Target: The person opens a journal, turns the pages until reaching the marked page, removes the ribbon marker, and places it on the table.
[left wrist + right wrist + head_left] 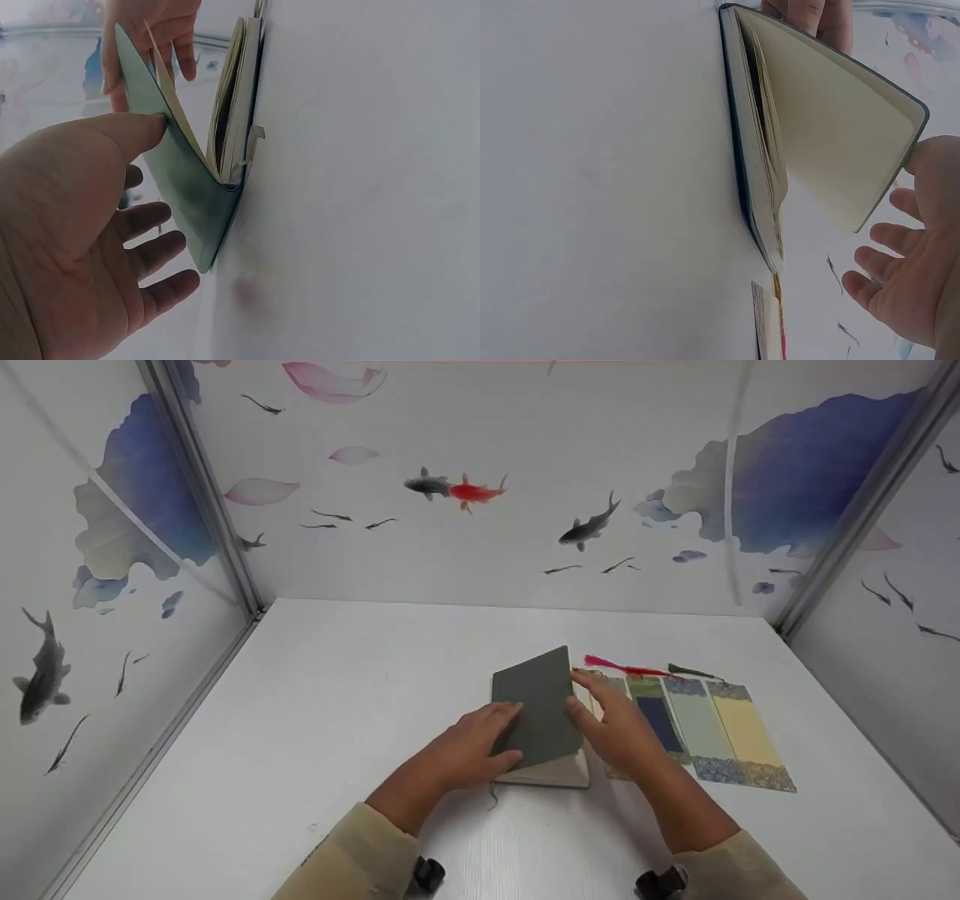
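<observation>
A notebook (536, 712) with a grey-green cover lies on the white table, its front cover lifted at a slant. My left hand (476, 746) touches the cover near the spine, thumb against its outer face and fingers spread in the left wrist view. At the cover's free edge is my right hand (619, 720); its thumb touches that edge while the other fingers stand apart from it. Cream pages (761, 135) show under the cover in the right wrist view, some slightly fanned. A thin ribbon (493, 796) hangs from the notebook's near end.
Several patterned bookmarks lie side by side right of the notebook, among them a yellow bookmark (739, 724) and a pale green bookmark (699, 720). A pink-red tassel (626, 667) and a dark green tassel (694, 671) extend from their far ends. A wall (487, 547) printed with fish encloses the table.
</observation>
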Demonstrator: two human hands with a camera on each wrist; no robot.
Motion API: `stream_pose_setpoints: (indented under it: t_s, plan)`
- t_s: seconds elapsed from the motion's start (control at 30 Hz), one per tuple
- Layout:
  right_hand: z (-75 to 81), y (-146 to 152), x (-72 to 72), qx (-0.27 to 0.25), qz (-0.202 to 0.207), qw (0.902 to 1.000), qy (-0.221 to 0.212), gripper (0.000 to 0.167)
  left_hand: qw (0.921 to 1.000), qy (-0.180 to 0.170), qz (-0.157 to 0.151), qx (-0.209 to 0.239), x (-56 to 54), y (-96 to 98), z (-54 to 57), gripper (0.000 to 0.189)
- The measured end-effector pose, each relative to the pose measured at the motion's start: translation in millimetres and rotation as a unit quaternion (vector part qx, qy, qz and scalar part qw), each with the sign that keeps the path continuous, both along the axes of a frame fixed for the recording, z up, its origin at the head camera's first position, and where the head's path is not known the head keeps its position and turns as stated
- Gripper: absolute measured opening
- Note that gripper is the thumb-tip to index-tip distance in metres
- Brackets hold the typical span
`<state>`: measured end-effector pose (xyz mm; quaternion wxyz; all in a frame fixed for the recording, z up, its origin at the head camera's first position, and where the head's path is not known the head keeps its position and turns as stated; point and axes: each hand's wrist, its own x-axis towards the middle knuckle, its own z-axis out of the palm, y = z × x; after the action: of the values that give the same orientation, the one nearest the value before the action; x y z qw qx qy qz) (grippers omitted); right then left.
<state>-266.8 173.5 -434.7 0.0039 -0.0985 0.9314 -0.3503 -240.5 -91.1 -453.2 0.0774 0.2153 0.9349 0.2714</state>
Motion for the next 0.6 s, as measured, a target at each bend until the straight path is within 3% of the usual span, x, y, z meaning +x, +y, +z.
stream_pose_setpoints:
  t_s: [0.17,0.3,0.6]
  plan:
    - [-1.9,0.2,-1.2,0.058,0.035,0.9976,0.013,0.074,0.9993,0.004,0.014,-0.035,1.6,0.7,-0.2,0.081]
    - [-7.4,-2.9,-0.6,0.129,0.075,0.9884,0.028,0.075,0.9984,0.008,0.014,-0.053,2.4,0.3,-0.1,0.081]
    - [-13.6,-2.4,4.3,0.203,0.138,0.9694,0.006,0.069,0.9923,0.018,-0.034,-0.118,-0.6,0.4,-2.8,0.066]
